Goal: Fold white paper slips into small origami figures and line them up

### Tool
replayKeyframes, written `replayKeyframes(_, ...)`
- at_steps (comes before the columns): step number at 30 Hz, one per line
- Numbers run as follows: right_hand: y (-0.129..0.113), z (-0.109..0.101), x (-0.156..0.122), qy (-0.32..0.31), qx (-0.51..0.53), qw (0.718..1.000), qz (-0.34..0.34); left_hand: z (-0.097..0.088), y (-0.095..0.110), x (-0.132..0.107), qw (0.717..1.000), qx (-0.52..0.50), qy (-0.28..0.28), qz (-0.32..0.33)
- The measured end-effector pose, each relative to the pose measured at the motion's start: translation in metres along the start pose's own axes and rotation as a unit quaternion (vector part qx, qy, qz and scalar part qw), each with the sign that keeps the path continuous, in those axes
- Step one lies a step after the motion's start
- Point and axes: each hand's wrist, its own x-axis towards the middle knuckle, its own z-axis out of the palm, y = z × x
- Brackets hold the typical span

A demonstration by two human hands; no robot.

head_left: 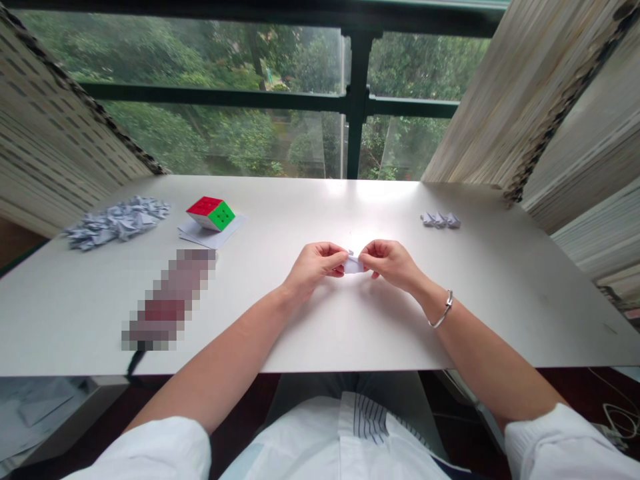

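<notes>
Between my two hands is a small folded piece of white paper (353,265), held just above the middle of the table. My left hand (320,262) pinches its left edge between thumb and fingers. On the opposite edge, my right hand (387,260) has the same kind of pinch, and a silver bracelet (445,310) circles that wrist. A small paper flap sticks up at the top between the fingertips. The fingers cover both side edges of the paper.
Many folded paper pieces (120,223) lie heaped at the back left of the white table (310,340). Nearby, a puzzle cube (213,213) rests on white paper sheets (193,235). Several folded pieces (440,220) stand in a row at back right. A blurred-out object (170,300) lies at left.
</notes>
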Motion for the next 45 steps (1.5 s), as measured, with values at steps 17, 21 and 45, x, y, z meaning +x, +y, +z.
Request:
replayKeyframes(17,0.002,0.002,-0.009,0.021,-0.228,0.944,-0.239,0.003,-0.001,0.000,0.991,-0.112,0.071,-0.012)
replayKeyframes(21,0.006,0.002,-0.008,0.033,-0.247,0.933,-0.260,0.003,-0.001,0.000,0.988,-0.147,0.043,-0.004)
replayKeyframes(45,0.000,0.005,-0.001,0.037,0.154,0.981,-0.116,0.008,-0.007,-0.002,0.986,-0.080,0.037,0.142)
